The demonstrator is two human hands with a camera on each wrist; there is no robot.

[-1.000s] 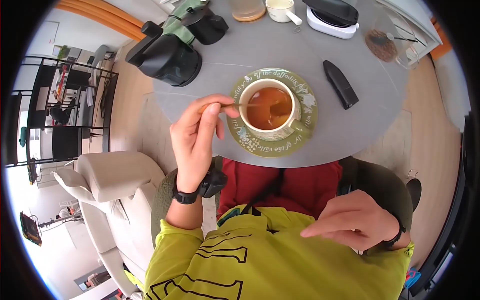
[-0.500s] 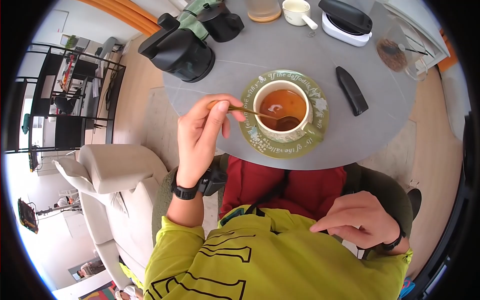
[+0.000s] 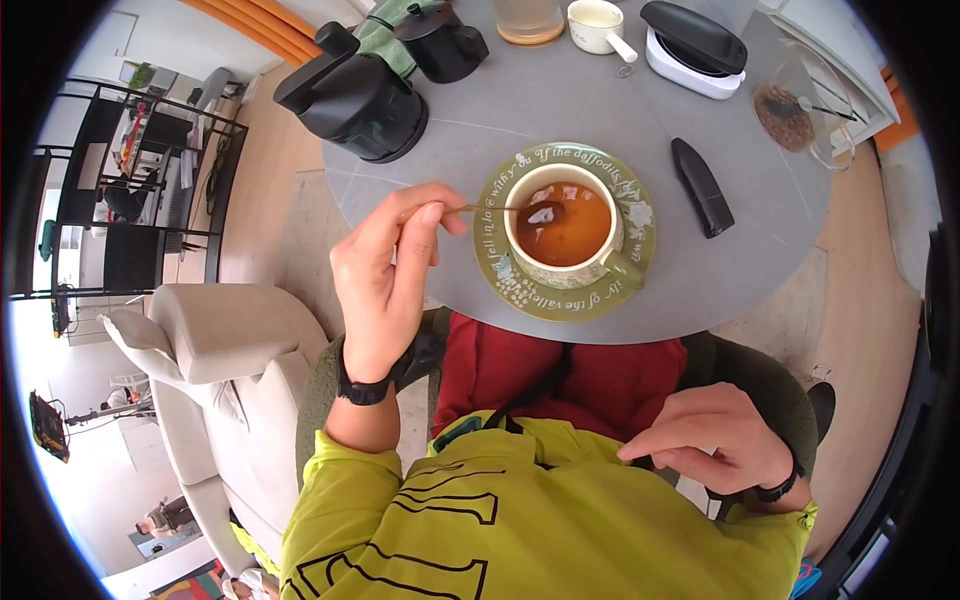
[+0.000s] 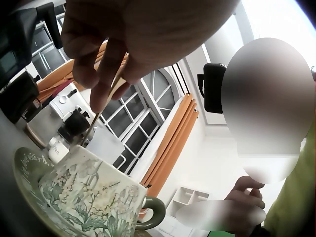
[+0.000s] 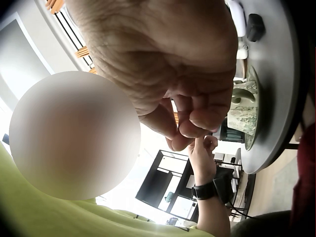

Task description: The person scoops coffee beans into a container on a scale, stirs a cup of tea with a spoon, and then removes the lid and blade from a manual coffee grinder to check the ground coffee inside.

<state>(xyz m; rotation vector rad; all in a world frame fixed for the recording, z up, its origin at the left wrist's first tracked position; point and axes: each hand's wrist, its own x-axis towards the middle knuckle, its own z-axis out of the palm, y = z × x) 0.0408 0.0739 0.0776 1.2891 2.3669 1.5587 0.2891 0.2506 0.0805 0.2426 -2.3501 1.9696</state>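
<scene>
My left hand (image 3: 385, 270) pinches the handle of a gold-toned teaspoon (image 3: 485, 208) between thumb and fingers. The spoon's bowl dips into amber tea (image 3: 580, 235) in a cream and green cup (image 3: 560, 274). Under the cup lies a green saucer (image 3: 545, 305) with white lettering; the cup's handle points to the near right. From the left wrist view, the floral side of the cup (image 4: 94, 192) shows below my hand (image 4: 113, 54). Holding nothing, my right hand (image 3: 715, 435) hovers in front of my shirt, fingers loosely curled.
Around the cup on the grey round table (image 3: 480, 150) stand a black kettle (image 3: 365, 110), a black moka pot (image 3: 440, 45), a small white pot (image 3: 598, 28), a white-based scale (image 3: 695, 60), a black handheld device (image 3: 703, 188) and a clear container (image 3: 785, 115) of brown bits.
The spoon has circled through the tea, its bowl passing from the near right side to the far left part of the cup. My right hand stays in about the same place.
</scene>
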